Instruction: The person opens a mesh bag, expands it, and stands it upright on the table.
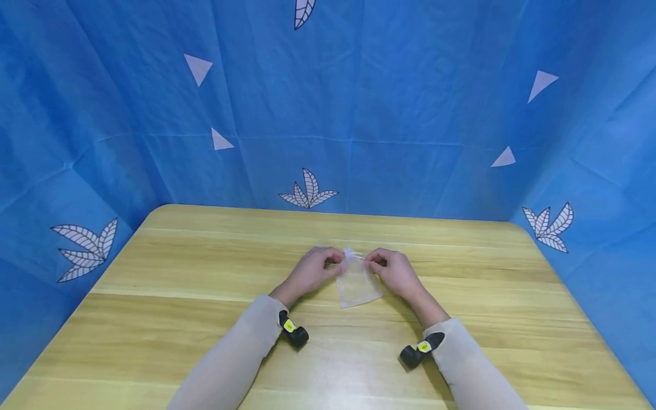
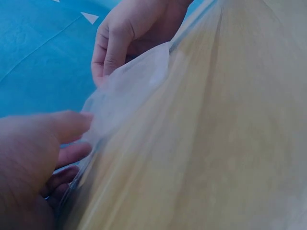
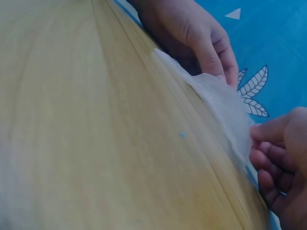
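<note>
Small sheer white pouch [image 1: 357,281] lies flat on the counter [image 1: 205,319], about mid-width and a bit nearer the far edge than the near one, gathered mouth pointing to the far edge.

Progress, my read: I'm working the drawstrings at the pouch mouth. The neck already looks bunched in the head view, so the cinch seems partly done. I can't tell whether it is fully closed, or whether anything is inside; the fabric lies flat.

Left hand [image 1: 311,270]: fingers curled, thumb and fingertips pinched at the left side of the neck, apparently on the string. The cord itself is too thin to confirm from the left wrist view.

Right hand [image 1: 393,270]: same posture mirrored, pinching at the right side of the neck. In the right wrist view its fingers [image 3: 268,158] curl tight against the fabric edge.

Both hands sit just beside each other with the pouch neck between them. The pouch body rests on the counter, not lifted. Blue backdrop [image 1: 359,114] with leaf prints behind the far edge.
</note>
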A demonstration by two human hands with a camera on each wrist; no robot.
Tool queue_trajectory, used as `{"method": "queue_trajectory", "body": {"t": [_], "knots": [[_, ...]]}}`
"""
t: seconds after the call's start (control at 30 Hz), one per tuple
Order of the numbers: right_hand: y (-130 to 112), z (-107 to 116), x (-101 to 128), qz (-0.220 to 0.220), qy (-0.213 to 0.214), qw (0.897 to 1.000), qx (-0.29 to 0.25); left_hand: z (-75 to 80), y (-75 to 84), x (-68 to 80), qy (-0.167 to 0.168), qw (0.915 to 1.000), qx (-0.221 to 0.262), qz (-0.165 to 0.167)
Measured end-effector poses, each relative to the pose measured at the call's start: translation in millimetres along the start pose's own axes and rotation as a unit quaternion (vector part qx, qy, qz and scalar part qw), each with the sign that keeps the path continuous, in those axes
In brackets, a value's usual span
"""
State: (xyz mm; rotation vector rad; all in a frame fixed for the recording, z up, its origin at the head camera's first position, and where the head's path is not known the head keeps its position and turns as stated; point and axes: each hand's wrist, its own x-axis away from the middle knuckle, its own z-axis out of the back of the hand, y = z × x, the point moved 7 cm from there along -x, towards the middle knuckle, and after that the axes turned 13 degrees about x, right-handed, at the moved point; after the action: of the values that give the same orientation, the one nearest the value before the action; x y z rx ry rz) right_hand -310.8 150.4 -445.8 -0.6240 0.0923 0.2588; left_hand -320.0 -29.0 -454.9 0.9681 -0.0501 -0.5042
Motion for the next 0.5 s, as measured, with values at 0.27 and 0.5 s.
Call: {"method": "queue_trajectory", "body": {"t": [0.27, 0.5], "knots": [[1.1, -0.1, 0.6, -0.002, 0.011, 0.999, -0.043, 6.6, -1.9, 1.8, 0.056, 0.9960, 0.068, 0.014], [-2.1, 2.1, 0.7, 0.009, 0.023, 0.997, -0.077, 8.8, -3.4, 2.1, 0.072, 0.9898, 0.121, 0.024]]}}
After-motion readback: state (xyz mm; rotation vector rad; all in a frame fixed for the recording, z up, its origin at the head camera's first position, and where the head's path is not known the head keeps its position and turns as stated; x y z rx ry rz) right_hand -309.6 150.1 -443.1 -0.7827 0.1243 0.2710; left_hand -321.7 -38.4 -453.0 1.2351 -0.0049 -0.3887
